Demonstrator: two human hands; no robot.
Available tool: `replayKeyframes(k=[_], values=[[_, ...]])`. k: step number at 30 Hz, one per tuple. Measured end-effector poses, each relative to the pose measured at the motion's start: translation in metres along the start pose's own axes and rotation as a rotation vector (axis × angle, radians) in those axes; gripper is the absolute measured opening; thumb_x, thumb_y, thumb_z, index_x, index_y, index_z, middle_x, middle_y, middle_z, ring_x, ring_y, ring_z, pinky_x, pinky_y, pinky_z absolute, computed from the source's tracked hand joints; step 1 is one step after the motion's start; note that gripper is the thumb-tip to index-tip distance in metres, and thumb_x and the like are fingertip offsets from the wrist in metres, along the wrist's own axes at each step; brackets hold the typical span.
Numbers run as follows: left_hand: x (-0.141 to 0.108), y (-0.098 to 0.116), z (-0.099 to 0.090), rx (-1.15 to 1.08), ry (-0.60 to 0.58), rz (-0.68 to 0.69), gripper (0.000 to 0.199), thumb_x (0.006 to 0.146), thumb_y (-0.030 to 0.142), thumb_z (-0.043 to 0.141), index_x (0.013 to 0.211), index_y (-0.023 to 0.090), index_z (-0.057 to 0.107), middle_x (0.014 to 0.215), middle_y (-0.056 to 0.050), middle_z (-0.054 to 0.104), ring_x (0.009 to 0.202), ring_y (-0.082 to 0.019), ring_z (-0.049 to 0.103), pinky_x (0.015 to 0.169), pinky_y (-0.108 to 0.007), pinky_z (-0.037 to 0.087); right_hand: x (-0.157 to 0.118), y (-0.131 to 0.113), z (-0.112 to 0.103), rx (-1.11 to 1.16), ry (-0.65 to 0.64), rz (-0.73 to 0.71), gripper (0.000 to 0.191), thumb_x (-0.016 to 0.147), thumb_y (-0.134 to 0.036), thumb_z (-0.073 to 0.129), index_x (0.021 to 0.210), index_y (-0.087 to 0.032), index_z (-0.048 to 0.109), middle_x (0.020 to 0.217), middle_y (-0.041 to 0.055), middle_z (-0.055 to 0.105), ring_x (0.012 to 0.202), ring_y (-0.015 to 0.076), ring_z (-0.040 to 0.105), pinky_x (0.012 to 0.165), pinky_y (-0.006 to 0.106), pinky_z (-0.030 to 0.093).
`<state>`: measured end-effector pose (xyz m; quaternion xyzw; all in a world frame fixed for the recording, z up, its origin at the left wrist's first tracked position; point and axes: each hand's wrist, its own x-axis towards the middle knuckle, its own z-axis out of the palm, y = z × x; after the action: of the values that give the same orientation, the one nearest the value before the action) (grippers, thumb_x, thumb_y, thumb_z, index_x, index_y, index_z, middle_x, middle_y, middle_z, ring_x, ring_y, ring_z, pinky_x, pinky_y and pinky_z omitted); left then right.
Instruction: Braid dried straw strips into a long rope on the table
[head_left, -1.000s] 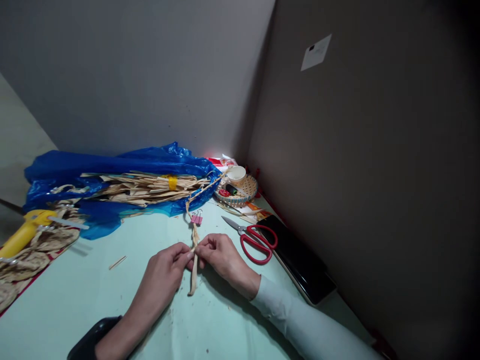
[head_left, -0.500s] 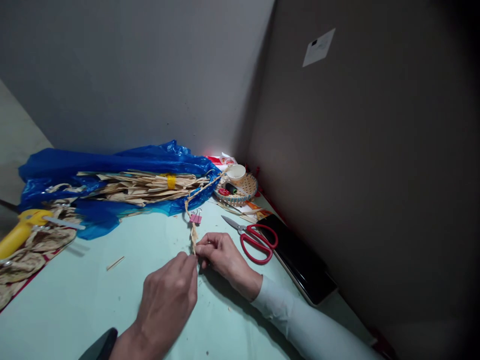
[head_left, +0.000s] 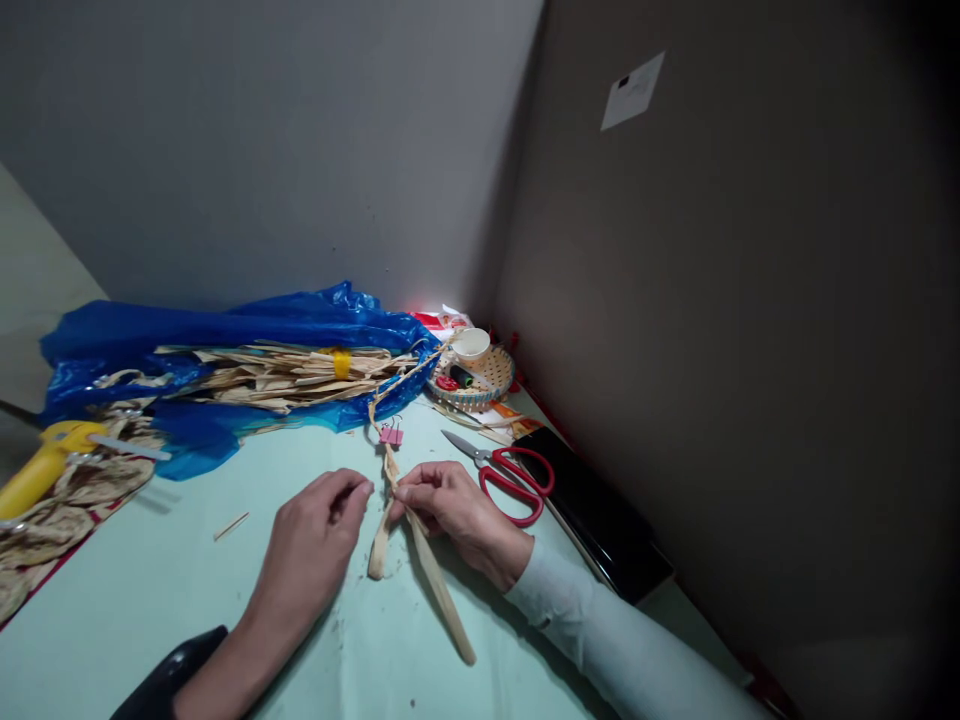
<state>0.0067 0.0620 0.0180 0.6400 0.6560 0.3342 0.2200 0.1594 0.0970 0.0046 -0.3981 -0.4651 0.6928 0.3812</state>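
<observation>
A pale braid of dried plant fibre (head_left: 390, 466) runs down from a pink binder clip (head_left: 391, 437) on the table. My right hand (head_left: 454, 510) pinches its lower part between thumb and fingers. Below that pinch the two loose strips spread apart: a short one (head_left: 379, 555) to the left and a longer, wider one (head_left: 442, 590) slanting to the lower right. Just left of the braid, my left hand (head_left: 319, 535) is curled with thumb and forefinger close together. It is apart from the fibre, and nothing shows in it.
Red-handled scissors (head_left: 517, 485) lie right of my hands, beside a black glossy box (head_left: 607, 530). Behind are a blue plastic bag (head_left: 225, 315) with a bundle of dried strips (head_left: 292, 375) and a woven basket (head_left: 480, 397). A yellow glue gun (head_left: 37, 470) is at left.
My left hand has let go of the fibre and moved left and slightly up. The loose strips now show, spread on the table. My right hand still pinches the braid.
</observation>
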Motion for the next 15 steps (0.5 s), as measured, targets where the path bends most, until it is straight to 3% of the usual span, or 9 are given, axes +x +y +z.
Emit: replayKeyframes(k=[2, 5, 7, 9, 12, 15], values=[[0.009, 0.0, 0.0, -0.312, -0.183, -0.126, 0.023, 0.079, 0.043, 0.059, 0.077, 0.02, 0.062, 0.072, -0.002, 0.065, 0.069, -0.019, 0.058, 0.068, -0.03, 0.041, -0.001, 0.0, 0.001, 0.005, -0.022, 0.016, 0.013, 0.071, -0.025, 0.063, 0.066, -0.013, 0.061, 0.058, 0.0018, 0.063, 0.046, 0.0071, 0.037, 0.047, 0.021, 0.023], [0.014, -0.002, 0.01, -0.619, -0.41, -0.241, 0.031, 0.073, 0.051, 0.061, 0.07, 0.02, 0.053, 0.059, 0.003, 0.055, 0.053, -0.013, 0.05, 0.052, -0.025, 0.037, -0.002, 0.002, 0.003, 0.007, -0.034, 0.023, 0.013, 0.072, -0.026, 0.063, 0.069, -0.013, 0.061, 0.058, 0.0021, 0.063, 0.047, 0.0084, 0.043, 0.048, 0.021, 0.025], [0.014, -0.004, 0.016, -0.645, -0.428, -0.277, 0.034, 0.072, 0.053, 0.06, 0.067, 0.022, 0.047, 0.052, 0.009, 0.041, 0.042, -0.007, 0.031, 0.042, -0.021, 0.023, -0.001, 0.004, 0.002, -0.038, -0.026, 0.022, 0.01, 0.074, -0.024, 0.059, 0.072, -0.014, 0.06, 0.06, 0.0006, 0.061, 0.046, 0.0075, 0.038, 0.047, 0.022, 0.023], [0.013, -0.006, 0.019, -0.657, -0.418, -0.296, 0.036, 0.069, 0.053, 0.062, 0.066, 0.022, 0.045, 0.053, 0.011, 0.034, 0.042, -0.005, 0.02, 0.041, -0.02, 0.015, -0.001, 0.006, 0.001, -0.158, -0.022, 0.003, 0.009, 0.077, -0.021, 0.055, 0.073, -0.014, 0.06, 0.058, -0.0018, 0.057, 0.047, 0.0074, 0.033, 0.047, 0.022, 0.022], [0.014, -0.01, 0.02, -0.634, -0.381, -0.288, 0.037, 0.067, 0.053, 0.063, 0.06, 0.021, 0.047, 0.05, 0.01, 0.037, 0.041, -0.005, 0.022, 0.041, -0.02, 0.015, -0.003, 0.002, -0.002, -0.422, -0.015, -0.083, 0.013, 0.079, -0.017, 0.053, 0.068, -0.014, 0.061, 0.056, -0.0029, 0.051, 0.052, 0.009, 0.037, 0.051, 0.023, 0.025], [0.015, -0.012, 0.02, -0.579, -0.307, -0.265, 0.035, 0.064, 0.051, 0.065, 0.055, 0.02, 0.051, 0.043, 0.01, 0.035, 0.039, -0.006, 0.024, 0.042, -0.022, 0.016, -0.011, -0.005, -0.002, -0.753, 0.046, -0.21, 0.019, 0.083, -0.017, 0.052, 0.069, -0.015, 0.064, 0.062, 0.0004, 0.059, 0.06, 0.0118, 0.047, 0.056, 0.024, 0.027]])
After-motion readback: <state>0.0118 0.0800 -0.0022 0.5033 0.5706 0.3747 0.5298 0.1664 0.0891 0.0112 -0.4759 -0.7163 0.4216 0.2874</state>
